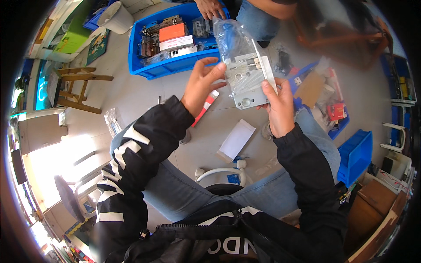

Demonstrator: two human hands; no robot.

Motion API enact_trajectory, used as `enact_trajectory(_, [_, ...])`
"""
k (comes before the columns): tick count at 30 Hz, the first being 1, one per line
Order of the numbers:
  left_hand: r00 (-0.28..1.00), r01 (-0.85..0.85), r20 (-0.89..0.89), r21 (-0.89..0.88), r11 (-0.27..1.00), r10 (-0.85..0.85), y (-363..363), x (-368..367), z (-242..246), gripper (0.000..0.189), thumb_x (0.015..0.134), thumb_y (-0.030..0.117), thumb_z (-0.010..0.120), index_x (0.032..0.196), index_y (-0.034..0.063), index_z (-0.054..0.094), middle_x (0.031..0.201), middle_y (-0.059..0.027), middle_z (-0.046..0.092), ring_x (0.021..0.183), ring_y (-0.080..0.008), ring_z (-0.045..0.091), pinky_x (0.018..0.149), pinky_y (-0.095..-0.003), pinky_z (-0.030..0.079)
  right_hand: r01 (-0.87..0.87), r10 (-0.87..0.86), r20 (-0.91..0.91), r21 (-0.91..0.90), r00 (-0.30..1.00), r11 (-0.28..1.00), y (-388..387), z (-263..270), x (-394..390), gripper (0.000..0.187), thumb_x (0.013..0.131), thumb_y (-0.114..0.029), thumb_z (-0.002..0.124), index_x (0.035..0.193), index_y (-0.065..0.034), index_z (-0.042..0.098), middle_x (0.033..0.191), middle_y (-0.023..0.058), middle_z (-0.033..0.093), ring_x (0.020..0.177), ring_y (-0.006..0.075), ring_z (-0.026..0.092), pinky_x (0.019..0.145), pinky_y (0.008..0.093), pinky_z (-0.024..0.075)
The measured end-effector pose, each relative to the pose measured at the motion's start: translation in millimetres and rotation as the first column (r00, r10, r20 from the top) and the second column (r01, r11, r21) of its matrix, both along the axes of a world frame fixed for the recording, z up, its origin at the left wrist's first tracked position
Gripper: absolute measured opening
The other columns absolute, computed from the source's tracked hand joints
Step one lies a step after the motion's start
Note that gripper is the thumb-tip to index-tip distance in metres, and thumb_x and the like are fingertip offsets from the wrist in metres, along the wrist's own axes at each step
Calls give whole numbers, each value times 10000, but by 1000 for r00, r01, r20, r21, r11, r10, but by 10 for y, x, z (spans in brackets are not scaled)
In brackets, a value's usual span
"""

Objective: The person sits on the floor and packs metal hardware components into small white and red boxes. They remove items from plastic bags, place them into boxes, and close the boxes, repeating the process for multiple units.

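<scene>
My right hand grips the lower right end of a flat metal lock case. A clear plastic bag covers the upper part of the case and sticks up beyond it, while the lower end of the metal is bare. Along its right side runs a white strip, perhaps folded paper. My left hand is at the left edge of the bag, thumb and fingers spread; whether the thumb touches the plastic I cannot tell. Below lie a red and white narrow box and a white box on the floor.
A blue crate of metal parts and small boxes stands ahead, another person's hand at its rim. To the right are a blue bin with packaging and a blue tray. A wooden stool lies left, near a white bucket.
</scene>
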State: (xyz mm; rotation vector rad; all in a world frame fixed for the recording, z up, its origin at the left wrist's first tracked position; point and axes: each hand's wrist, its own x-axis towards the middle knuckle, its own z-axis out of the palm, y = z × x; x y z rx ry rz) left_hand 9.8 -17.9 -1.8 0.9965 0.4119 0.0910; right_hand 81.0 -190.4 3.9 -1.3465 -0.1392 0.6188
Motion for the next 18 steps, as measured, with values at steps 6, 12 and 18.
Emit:
enact_trajectory(6, [973,214,1,-381,899,-231,-72,-13,-1,508,879,366,462,1254,38,363,1211,-130,478,1100,-255,492,951,-417,380,-111,111,20,-22,994,994,100,37,-161,340,867,-208,535,1062,-1,348,952,128,552,766,125,575,528,247,496])
enact_trajectory(12, [969,238,107,-650,722,-222,22,15,23,495,896,344,418,1288,52,338,1270,-140,438,1144,-275,460,975,-420,351,-133,145,-106,115,984,984,115,170,-176,362,895,-291,464,1122,-33,353,1013,100,530,858,171,571,621,309,494])
enact_trajectory(18, [986,166,113,-571,804,-124,72,58,54,491,902,342,405,1285,41,339,1271,-141,438,1152,-275,452,982,-416,342,-94,94,-90,4,991,996,120,233,-166,317,904,-313,444,1053,-37,397,957,89,537,783,161,584,575,289,494])
